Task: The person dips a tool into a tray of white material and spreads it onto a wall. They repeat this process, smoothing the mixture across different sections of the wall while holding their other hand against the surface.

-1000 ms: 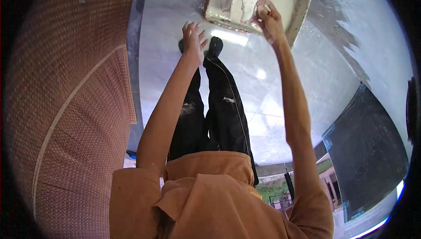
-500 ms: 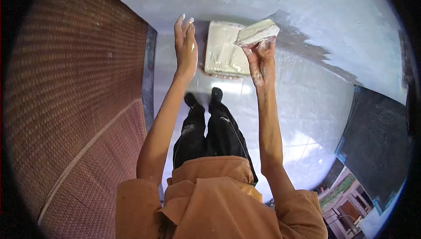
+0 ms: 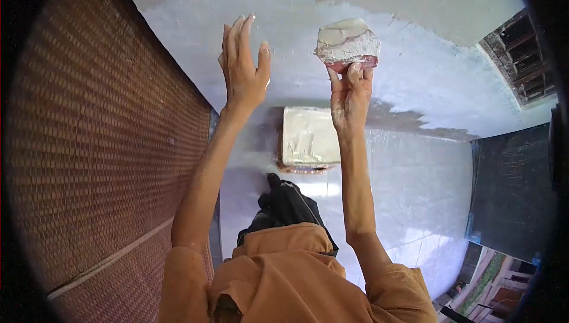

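My right hand (image 3: 351, 101) grips the lower edge of a flat reddish spreader (image 3: 347, 44), its upper face coated with thick white putty. White smears mark the fingers and wrist of that hand. Raised to the left is my left hand (image 3: 244, 68), empty, fingers apart, with white dabs on the fingertips. Both hands are in front of the wall (image 3: 284, 38), where smooth whitish coating meets duller greyish patches. Below them on the floor lies a slab-shaped block (image 3: 308, 136) with a white-smeared top, partly covered by my right forearm.
A woven brown mat wall (image 3: 112, 139) runs along the left side. On the right are a slatted opening (image 3: 521, 56) in the wall and a dark panel (image 3: 510, 192). Shiny pale floor (image 3: 409, 186) surrounds my feet; buildings show outside at the lower right.
My view has tilted up, showing more wall. Both hands are higher against the wall; the left fingers are spread more, and the spreader in my right hand now stands more upright.
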A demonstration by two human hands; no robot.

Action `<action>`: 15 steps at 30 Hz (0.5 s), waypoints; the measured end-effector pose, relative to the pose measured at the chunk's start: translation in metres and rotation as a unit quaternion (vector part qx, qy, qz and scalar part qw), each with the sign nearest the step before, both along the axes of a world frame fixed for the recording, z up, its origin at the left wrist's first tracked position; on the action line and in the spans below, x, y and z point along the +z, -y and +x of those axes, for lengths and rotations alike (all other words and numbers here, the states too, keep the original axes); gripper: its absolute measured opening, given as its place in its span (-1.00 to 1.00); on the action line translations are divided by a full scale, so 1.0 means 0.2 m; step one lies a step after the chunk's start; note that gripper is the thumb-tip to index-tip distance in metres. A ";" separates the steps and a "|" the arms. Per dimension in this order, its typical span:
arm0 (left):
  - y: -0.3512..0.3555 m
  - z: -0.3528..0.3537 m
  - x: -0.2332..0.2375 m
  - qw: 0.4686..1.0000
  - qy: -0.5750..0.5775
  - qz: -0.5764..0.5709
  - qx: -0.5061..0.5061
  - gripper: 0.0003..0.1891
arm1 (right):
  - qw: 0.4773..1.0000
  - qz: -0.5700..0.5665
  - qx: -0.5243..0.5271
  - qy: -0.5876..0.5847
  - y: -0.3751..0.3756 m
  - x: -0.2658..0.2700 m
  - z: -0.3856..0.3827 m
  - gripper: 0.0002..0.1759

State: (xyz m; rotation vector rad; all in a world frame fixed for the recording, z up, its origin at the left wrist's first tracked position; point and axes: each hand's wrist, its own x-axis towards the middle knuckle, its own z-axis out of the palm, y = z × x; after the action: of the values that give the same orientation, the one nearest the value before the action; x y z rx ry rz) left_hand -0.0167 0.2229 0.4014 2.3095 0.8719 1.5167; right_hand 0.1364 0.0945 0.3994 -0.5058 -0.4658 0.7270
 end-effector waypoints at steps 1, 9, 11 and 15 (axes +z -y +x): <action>-0.02 0.00 0.02 1.000 -0.019 0.012 0.017 -0.45 | 0.999 -0.009 -0.041 0.014 -0.03 0.02 -0.01 -0.56; -0.22 0.07 0.10 0.997 -0.044 0.054 0.030 -0.41 | 0.788 -0.014 -0.376 0.487 -0.42 0.00 0.03 -0.43; -0.29 0.11 0.11 0.997 -0.042 0.059 0.032 -0.41 | 0.702 0.007 -0.406 0.585 -0.52 -0.01 0.09 -0.34; -0.39 0.13 0.11 0.992 -0.048 0.105 0.045 -0.40 | 0.608 -0.011 -0.414 0.677 -0.65 -0.06 0.18 -0.42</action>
State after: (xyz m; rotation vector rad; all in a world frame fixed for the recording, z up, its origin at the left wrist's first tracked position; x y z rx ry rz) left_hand 0.0097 0.3000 0.4232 2.5430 0.8894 1.6168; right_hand 0.1719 0.2248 0.3875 -1.1610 -1.4971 -0.7497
